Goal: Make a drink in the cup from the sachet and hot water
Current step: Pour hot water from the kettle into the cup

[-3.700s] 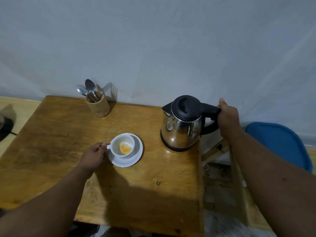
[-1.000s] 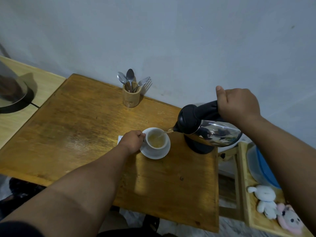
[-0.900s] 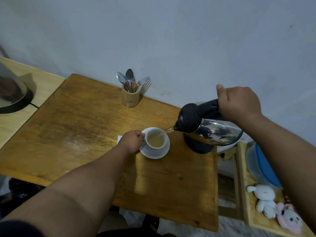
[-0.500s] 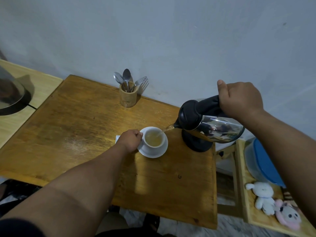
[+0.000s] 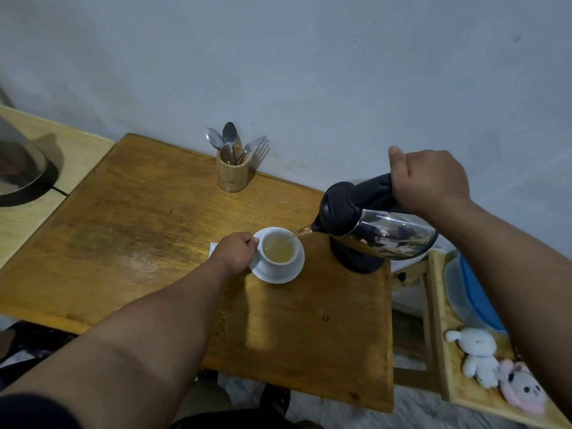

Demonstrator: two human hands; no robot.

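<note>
A white cup (image 5: pixel 296 244) stands on a white saucer (image 5: pixel 280 275) near the middle of the wooden table (image 5: pixel 130 243). My left hand (image 5: pixel 236 251) grips the cup's handle. My right hand (image 5: pixel 428 181) holds the black handle of a steel kettle (image 5: pixel 390 230), tilted left above its black base (image 5: pixel 356 263). A thin stream runs from the spout into the cup, which holds pale yellowish liquid. A white corner, perhaps the sachet (image 5: pixel 213 247), shows behind my left hand.
A wooden holder (image 5: pixel 232 173) with spoons and a fork stands at the table's back edge by the wall. A low shelf at the right carries a blue-lidded container (image 5: pixel 473 295) and two soft toys (image 5: pixel 478 354). A dark appliance (image 5: pixel 21 171) sits on the left counter.
The kettle came off its base and is tilted over the cup, pouring. The orange powder in the cup has become pale liquid, and its level has risen. My left hand stays on the handle.
</note>
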